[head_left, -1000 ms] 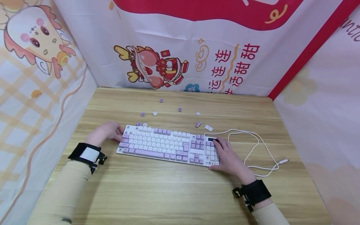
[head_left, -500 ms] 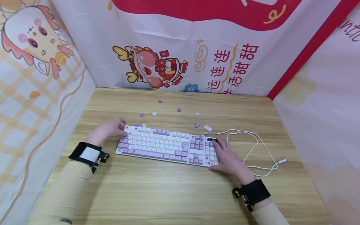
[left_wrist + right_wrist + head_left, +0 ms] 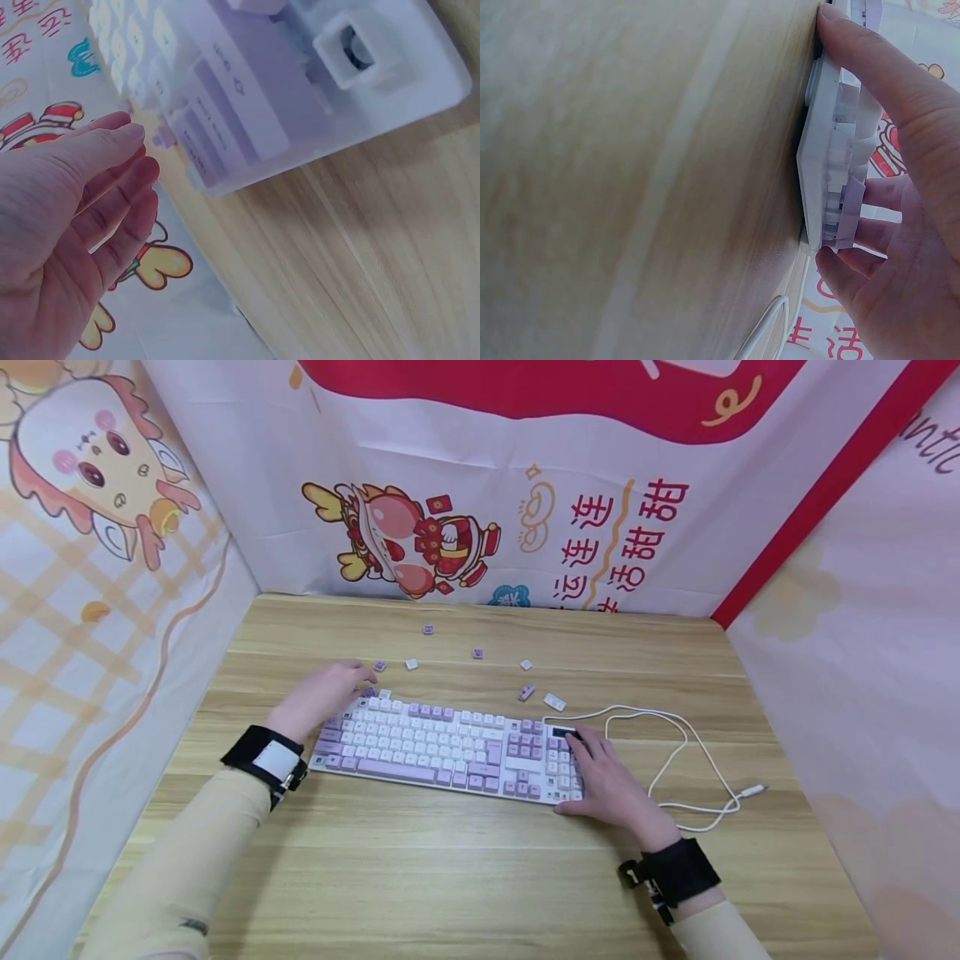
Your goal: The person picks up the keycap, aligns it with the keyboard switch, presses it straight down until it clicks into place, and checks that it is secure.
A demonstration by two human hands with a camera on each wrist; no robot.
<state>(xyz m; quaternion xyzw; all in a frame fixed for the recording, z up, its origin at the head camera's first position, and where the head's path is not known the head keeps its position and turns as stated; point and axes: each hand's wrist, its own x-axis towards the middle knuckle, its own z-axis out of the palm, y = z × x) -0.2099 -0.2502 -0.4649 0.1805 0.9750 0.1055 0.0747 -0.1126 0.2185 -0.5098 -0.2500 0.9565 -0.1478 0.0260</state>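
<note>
A white and purple keyboard (image 3: 420,747) lies on the wooden table, with some bare key switches showing, one of them a switch (image 3: 356,49) at the corner in the left wrist view. My right hand (image 3: 611,777) grips its right end; in the right wrist view the thumb (image 3: 877,60) is on the front edge and the other fingers reach the back. My left hand (image 3: 322,693) hovers over the back left corner, its fingertips right by a loose purple keycap (image 3: 368,692). In the left wrist view its fingers are slightly bent, with nothing between them. Beside that keycap is a white keycap (image 3: 385,694).
Behind the keyboard lie several more loose keycaps, among them a purple keycap (image 3: 428,629), a white keycap (image 3: 411,664) and a long white keycap (image 3: 555,702). A white cable (image 3: 708,756) loops across the table on the right. Printed cloth (image 3: 450,435) hangs behind the table.
My left hand has left the keyboard's left edge and moved away from me and to the right, towards the loose keycaps. The right hand has stayed in place on the keyboard.
</note>
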